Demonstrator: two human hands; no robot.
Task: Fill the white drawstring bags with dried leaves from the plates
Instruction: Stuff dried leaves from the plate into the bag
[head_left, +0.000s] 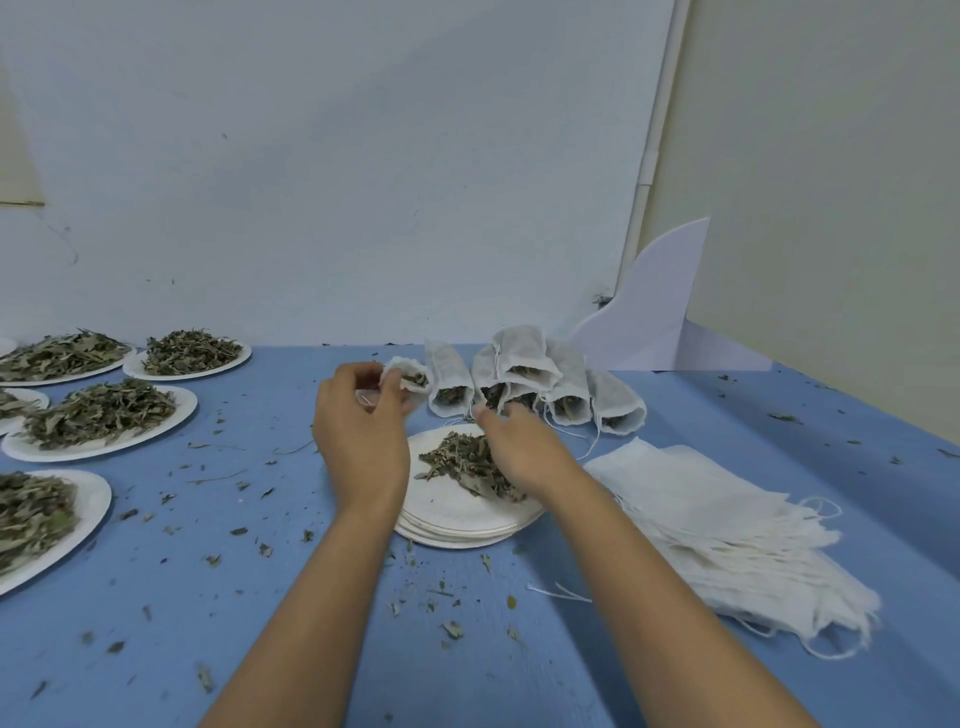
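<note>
Left hand (363, 431) fingers pinch bag (408, 375), 11 o'clock of plate (452, 514); right hand (524, 452) fingers curl over its leaves (457, 460), grip undeterminable.

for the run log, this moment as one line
left hand: holds small white cloth drawstring bag, leaves inside | right hand: on dried green leaf pile atop stacked white paper plates, grip hidden

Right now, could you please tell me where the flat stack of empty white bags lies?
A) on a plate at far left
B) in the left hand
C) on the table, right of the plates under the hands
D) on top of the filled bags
C: the stack of empty bags lies flat on the blue table, right of the plate stack; the left hand holds just one bag.
</note>
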